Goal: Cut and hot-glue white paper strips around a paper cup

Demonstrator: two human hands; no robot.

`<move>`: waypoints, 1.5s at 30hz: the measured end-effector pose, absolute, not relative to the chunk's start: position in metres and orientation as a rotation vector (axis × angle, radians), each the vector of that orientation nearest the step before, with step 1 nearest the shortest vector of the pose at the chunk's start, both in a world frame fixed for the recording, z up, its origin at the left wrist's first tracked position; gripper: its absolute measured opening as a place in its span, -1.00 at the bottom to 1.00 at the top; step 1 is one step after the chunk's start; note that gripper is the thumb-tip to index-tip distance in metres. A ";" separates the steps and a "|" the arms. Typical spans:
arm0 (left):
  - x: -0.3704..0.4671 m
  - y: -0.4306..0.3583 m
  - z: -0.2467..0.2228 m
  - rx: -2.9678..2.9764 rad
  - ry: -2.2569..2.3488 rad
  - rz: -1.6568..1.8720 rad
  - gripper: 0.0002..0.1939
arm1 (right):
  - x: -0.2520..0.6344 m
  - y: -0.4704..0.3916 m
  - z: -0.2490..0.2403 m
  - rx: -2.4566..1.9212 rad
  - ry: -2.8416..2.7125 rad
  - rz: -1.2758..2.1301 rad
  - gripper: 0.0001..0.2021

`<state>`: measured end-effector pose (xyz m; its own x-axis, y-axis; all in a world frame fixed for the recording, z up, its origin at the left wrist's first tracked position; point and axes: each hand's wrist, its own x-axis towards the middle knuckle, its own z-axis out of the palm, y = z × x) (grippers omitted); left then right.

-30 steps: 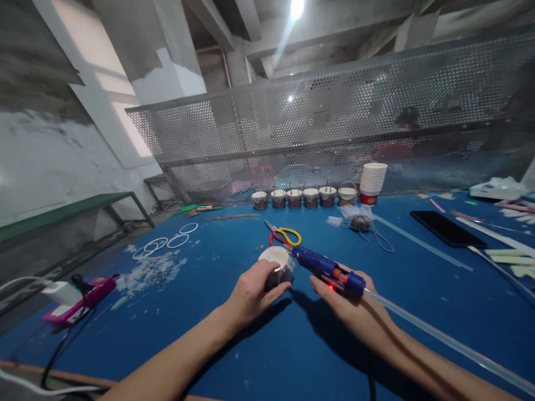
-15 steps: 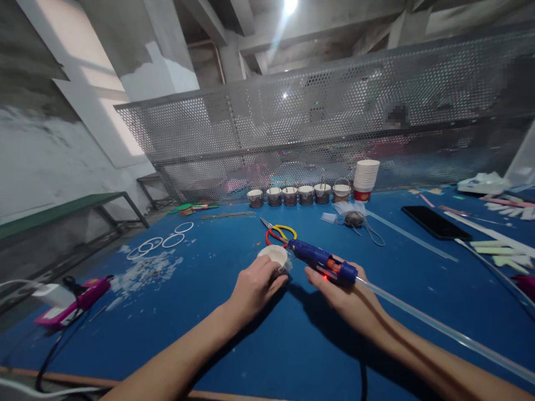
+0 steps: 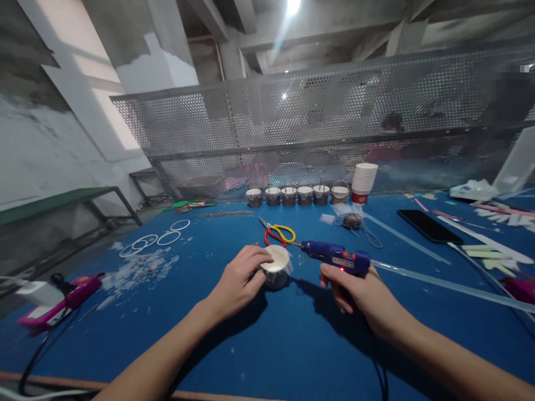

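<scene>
A short cup (image 3: 277,275), white inside with a dark grey wrapped wall, stands upright on the blue table. My left hand (image 3: 239,277) grips its left side, fingertips at the rim and thumb against the wall. In my right hand (image 3: 360,292) is a blue hot glue gun (image 3: 334,257), its nozzle pointing left, a little above and right of the cup. A thin clear strand hangs below the nozzle. From the gun's back a long clear glue stick (image 3: 443,283) reaches rightward. Scissors (image 3: 285,233) with red and yellow handles lie just behind the cup.
Several similar cups (image 3: 289,196) line the back beside a stack of paper cups (image 3: 365,181). Grey yarn (image 3: 351,220) and a phone (image 3: 428,225) lie to the right. White rings (image 3: 169,238), scraps and a magenta power strip (image 3: 79,295) are at left. A perforated metal screen (image 3: 200,145) borders the back.
The glue gun has drawn away from the cup to the right and turned more level. My left hand has shifted left on the cup, leaving more of its wall visible.
</scene>
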<state>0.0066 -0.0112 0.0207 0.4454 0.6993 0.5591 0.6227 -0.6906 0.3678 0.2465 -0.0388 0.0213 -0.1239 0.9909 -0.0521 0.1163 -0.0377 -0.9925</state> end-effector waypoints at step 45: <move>-0.004 0.004 0.020 2.549 1.315 0.935 -0.79 | 0.243 -0.039 -0.012 -1.194 -1.219 1.493 -0.56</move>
<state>-0.0039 0.0039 0.0202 0.4298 0.7725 0.4674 0.6952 -0.6135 0.3747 0.2433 -0.0394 -0.0122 -0.1861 0.9699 -0.1569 -0.0399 -0.1671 -0.9851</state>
